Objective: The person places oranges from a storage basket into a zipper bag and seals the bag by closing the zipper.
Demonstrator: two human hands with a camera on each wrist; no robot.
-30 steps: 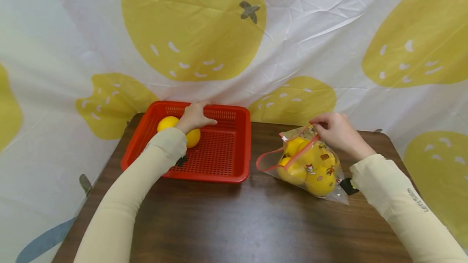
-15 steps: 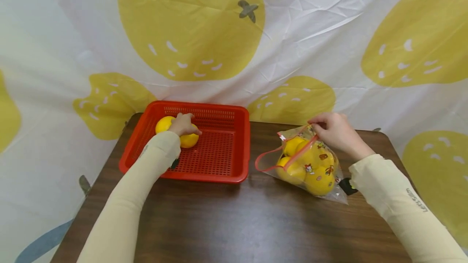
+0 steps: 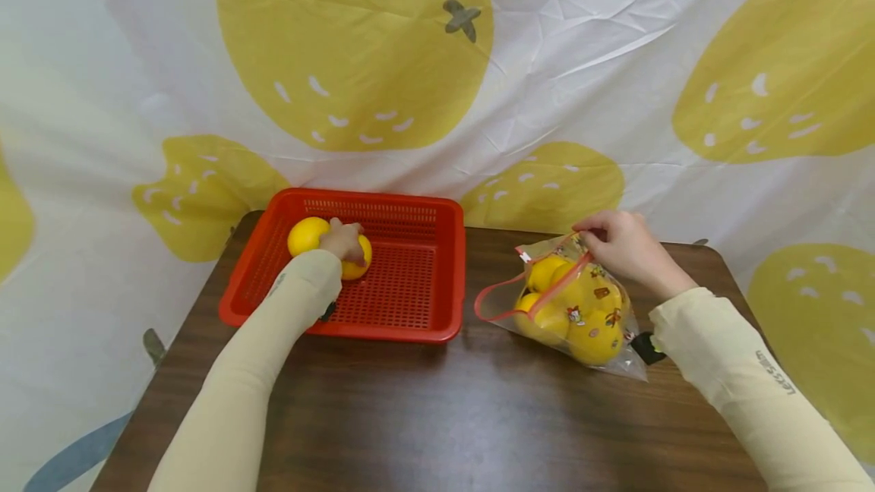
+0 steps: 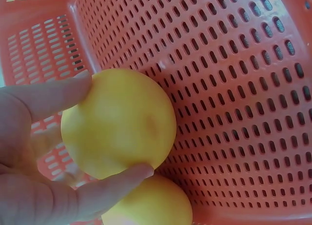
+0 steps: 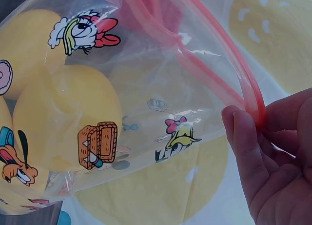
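In the red basket, my left hand reaches down over a round yellow fruit. Its thumb and fingers curl round the fruit's sides. A second yellow fruit lies against the first one. To the right, a clear zip bag with a pink-red rim and cartoon prints holds several yellow fruits. My right hand pinches the bag's rim at its upper right corner between thumb and fingers. The bag's mouth gapes toward the basket.
Both basket and bag rest on a dark brown wooden table. Behind it hangs a white cloth printed with big yellow fruits. A small black object sits by my right wrist.
My left hand has moved left and down from over the basket's middle onto the nearer fruit, and its fingers have closed round it. My right hand and the bag have stayed put.
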